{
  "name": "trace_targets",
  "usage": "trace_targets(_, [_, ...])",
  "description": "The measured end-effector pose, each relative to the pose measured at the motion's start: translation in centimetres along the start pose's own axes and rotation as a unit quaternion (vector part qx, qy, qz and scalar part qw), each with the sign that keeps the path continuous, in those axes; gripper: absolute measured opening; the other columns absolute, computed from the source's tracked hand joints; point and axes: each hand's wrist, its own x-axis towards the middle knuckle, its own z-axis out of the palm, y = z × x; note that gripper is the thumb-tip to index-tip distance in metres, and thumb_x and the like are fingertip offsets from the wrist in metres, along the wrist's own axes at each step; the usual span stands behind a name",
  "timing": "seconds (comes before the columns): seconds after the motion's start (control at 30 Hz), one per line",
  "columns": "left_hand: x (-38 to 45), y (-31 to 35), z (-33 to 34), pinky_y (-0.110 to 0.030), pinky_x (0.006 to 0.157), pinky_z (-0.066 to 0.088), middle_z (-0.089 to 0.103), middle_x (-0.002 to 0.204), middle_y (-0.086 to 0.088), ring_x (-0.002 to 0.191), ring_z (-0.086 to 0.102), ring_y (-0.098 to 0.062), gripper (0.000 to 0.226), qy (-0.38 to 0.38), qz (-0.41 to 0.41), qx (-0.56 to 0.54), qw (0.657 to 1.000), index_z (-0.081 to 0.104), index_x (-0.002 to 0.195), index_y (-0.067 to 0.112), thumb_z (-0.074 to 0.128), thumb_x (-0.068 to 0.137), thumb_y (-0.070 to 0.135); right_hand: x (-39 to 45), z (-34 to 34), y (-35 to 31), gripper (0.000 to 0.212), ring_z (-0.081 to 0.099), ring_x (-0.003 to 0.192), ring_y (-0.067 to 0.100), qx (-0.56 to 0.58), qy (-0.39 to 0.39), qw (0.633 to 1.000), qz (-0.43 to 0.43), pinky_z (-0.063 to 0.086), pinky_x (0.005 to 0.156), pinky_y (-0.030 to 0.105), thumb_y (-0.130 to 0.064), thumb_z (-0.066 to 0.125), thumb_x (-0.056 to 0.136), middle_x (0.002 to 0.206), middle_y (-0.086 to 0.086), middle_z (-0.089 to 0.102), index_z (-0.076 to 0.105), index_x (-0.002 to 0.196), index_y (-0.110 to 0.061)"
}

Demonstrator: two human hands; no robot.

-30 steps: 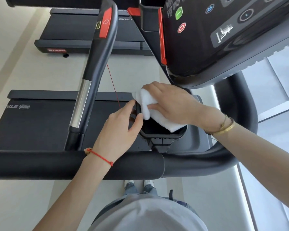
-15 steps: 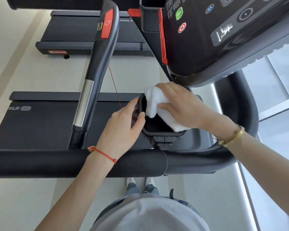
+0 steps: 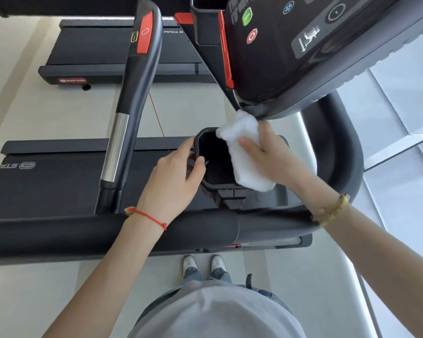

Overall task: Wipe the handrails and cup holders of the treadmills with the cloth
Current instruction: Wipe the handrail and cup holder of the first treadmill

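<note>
"STAR TRAC" on far treadmill

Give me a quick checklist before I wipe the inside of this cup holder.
1. Cloth gripped by right hand: ok.
2. Cup holder steadied by left hand at its rim: ok.
3. Holder free of bottles or cups: ok, its dark interior looks bare.
4. Cloth over the opening: ok, it drapes the right rim.
5. Holder bottom clean: cannot tell, too dark.
6. Console clear of the right hand: not ok, directly above the cloth.

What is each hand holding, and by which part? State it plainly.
The right hand presses the white cloth at its middle against the cup holder's right rim. The left hand steadies the cup holder by its left rim, thumb over the edge.
</note>
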Motion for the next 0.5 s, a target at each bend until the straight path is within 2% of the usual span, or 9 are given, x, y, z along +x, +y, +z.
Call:
trace_targets(0.07, [0.0,-0.1,0.0,-0.030,0.083,0.052,0.053,0.086,0.028,0.082,0.061,-0.003,0.042,-0.004,0.003,0.003,1.000,0.046,0.140,0.030,0.045,0.099,0.034,0.1,-0.3,0.5,0.027,0.039,0.072,-0.006,0.002,-0.021,1.000,-0.008,0.032,0.064,0.002,-0.024,0.044,0.101,0.084,-0.008,0.040,0.037,0.117,-0.003])
trace_targets(0.13, [0.0,-0.1,0.0,-0.031,0.084,0.052,0.055,0.089,0.023,0.084,0.062,-0.005,0.044,-0.005,0.003,0.004,1.000,0.045,0.142,0.029,0.045,0.098,0.036,-1.2,-0.7,1.4,0.047,0.051,0.099,0.005,0.052,-0.033,0.998,-0.029,0.030,0.077,-0.002,-0.025,0.043,0.102,0.121,-0.003,0.050,0.028,0.142,-0.008])
trace_targets(0.17, [0.0,-0.1,0.0,-0.031,0.084,0.052,0.055,0.091,0.022,0.083,0.062,-0.004,0.044,-0.002,0.003,0.005,1.000,0.045,0.142,0.030,0.045,0.098,0.036,-2.1,-1.1,1.8,0.053,0.048,0.117,0.008,0.070,-0.038,0.996,-0.044,0.029,0.087,-0.001,-0.027,0.041,0.102,0.139,-0.003,0.045,0.022,0.149,-0.013])
trace_targets(0.23, [0.1,-0.2,0.0,-0.031,0.083,0.052,0.056,0.090,0.023,0.079,0.060,0.000,0.042,0.001,0.009,0.005,1.000,0.046,0.141,0.031,0.045,0.099,0.034,-3.7,-1.8,2.3,0.055,0.030,0.139,0.007,0.086,-0.055,0.991,-0.087,0.022,0.107,0.009,-0.031,0.036,0.103,0.155,-0.004,0.030,0.016,0.153,-0.019])
trace_targets(0.3, [0.1,-0.4,0.1,-0.029,0.082,0.050,0.052,0.087,0.031,0.076,0.059,0.006,0.040,0.002,0.014,0.006,1.000,0.047,0.139,0.032,0.046,0.099,0.033,-4.9,-2.4,2.3,0.055,0.009,0.147,0.004,0.059,-0.101,0.981,-0.153,0.009,0.118,0.016,-0.031,0.034,0.102,0.160,-0.005,0.020,0.017,0.153,-0.017])
trace_targets(0.37, [0.0,-0.5,0.1,-0.030,0.083,0.051,0.051,0.088,0.031,0.078,0.059,0.000,0.041,0.002,0.013,0.005,1.000,0.046,0.140,0.030,0.047,0.099,0.033,-5.6,-2.7,1.9,0.053,0.002,0.148,0.004,-0.020,-0.143,0.967,-0.210,0.004,0.120,0.021,-0.031,0.032,0.103,0.159,-0.005,0.020,0.023,0.152,-0.014])
trace_targets(0.43, [0.1,-0.5,0.1,-0.035,0.087,0.052,0.055,0.095,0.022,0.091,0.063,-0.012,0.044,0.002,0.009,0.006,1.000,0.045,0.143,0.027,0.047,0.100,0.033,-5.6,-2.8,1.2,0.054,0.010,0.148,0.008,-0.095,-0.152,0.953,-0.244,0.006,0.121,0.025,-0.034,0.030,0.101,0.157,-0.003,0.027,0.030,0.149,-0.011])
trace_targets(0.5, [0.1,-0.4,0.0,-0.037,0.089,0.052,0.055,0.100,0.017,0.097,0.063,-0.017,0.045,0.000,0.009,0.006,1.000,0.044,0.144,0.026,0.047,0.100,0.034,-4.8,-2.4,-0.2,0.049,0.032,0.138,0.016,-0.152,-0.154,0.938,-0.269,0.015,0.118,0.024,-0.034,0.031,0.102,0.146,0.003,0.044,0.041,0.142,-0.008])
